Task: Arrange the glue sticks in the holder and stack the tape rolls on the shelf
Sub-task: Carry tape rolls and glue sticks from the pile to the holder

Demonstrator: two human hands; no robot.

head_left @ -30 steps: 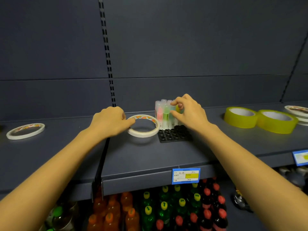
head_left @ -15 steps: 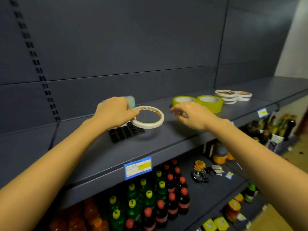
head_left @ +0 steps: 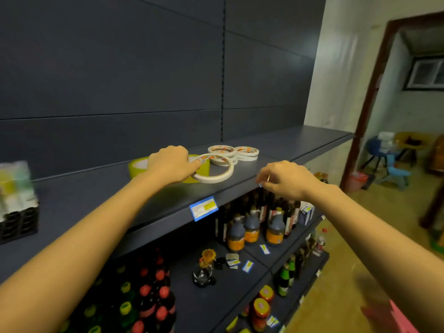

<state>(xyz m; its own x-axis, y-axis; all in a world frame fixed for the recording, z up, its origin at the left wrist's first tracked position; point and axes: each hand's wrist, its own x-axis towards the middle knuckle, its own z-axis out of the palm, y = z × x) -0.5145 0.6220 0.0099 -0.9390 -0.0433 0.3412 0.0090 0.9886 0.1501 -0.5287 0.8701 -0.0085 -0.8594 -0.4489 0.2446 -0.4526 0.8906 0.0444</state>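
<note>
My left hand (head_left: 171, 165) grips a thin white tape roll (head_left: 216, 175) by its near edge and holds it just above the dark shelf (head_left: 84, 195), in front of the yellow tape rolls (head_left: 138, 165). Stacks of white tape rolls (head_left: 234, 152) lie further right on the shelf. My right hand (head_left: 286, 179) hovers over the shelf's front edge with loosely curled fingers and holds nothing. At the far left stands the black holder (head_left: 18, 224) with several glue sticks (head_left: 14, 181) upright in it, blurred.
Lower shelves carry bottles (head_left: 252, 227), jars and loose price tags. A blue price label (head_left: 203, 208) is clipped to the shelf edge. The shelf ends at a wall, with a doorway (head_left: 396, 116) and chairs beyond on the right.
The view swung right, so the holder now sits at the far left. My left hand carried the white tape roll rightward to the yellow rolls. My right hand left the glue sticks and moved right.
</note>
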